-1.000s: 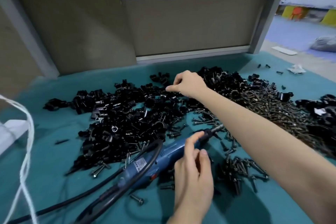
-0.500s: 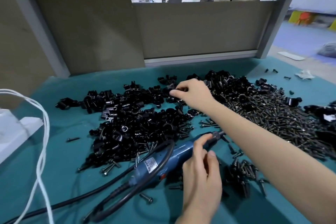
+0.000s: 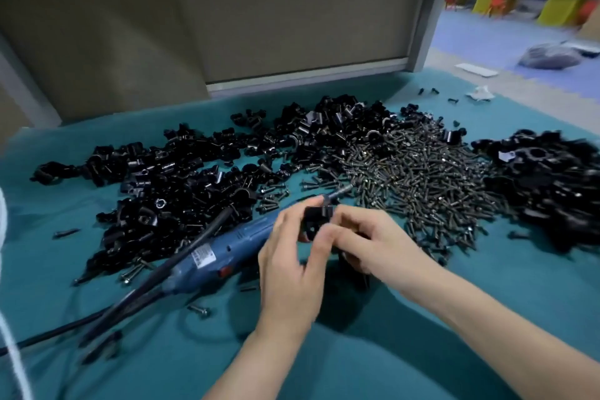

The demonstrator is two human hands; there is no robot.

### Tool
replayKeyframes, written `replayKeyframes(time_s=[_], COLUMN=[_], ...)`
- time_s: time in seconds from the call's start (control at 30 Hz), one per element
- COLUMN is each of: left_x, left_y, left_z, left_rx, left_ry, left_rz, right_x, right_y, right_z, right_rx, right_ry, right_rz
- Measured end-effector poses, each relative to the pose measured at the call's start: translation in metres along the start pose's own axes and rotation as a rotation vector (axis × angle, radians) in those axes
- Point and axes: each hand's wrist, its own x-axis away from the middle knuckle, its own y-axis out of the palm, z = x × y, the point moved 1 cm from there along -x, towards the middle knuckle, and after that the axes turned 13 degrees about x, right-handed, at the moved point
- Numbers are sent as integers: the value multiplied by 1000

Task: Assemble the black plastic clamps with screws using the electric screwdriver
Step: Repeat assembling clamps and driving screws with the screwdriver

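A black plastic clamp (image 3: 317, 220) is held in front of me between both hands, just above the table. My left hand (image 3: 293, 265) pinches its near side and my right hand (image 3: 378, 245) grips its right side. The blue electric screwdriver (image 3: 220, 252) lies on the teal mat (image 3: 487, 295) behind my left hand, its metal bit (image 3: 341, 191) pointing up and right. A wide pile of black clamp parts (image 3: 181, 191) covers the left and middle of the mat. A heap of dark screws (image 3: 418, 185) lies to the right of it.
Another mound of black parts (image 3: 552, 185) sits at the far right. The screwdriver's black cable (image 3: 136, 295) runs off to the lower left. Loose screws (image 3: 199, 310) lie near the tool. A white cord (image 3: 13, 351) hangs at the left edge. A grey partition (image 3: 292, 16) stands behind the table.
My right hand left the far pile and came back with a black clamp. My left hand let go of the screwdriver and now holds the clamp too.
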Motion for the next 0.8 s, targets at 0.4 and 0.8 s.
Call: replayKeyframes(time_s=[0.4, 0.8], left_x=[1, 4], left_y=[0, 2], left_z=[-1, -1], left_rx=[-24, 184], left_ry=[18, -135], left_rz=[-35, -63], right_x=[-1, 0], right_y=[-34, -32], right_z=[3, 1], right_rx=[-516, -554], right_ry=[156, 78], right_rz=[6, 50])
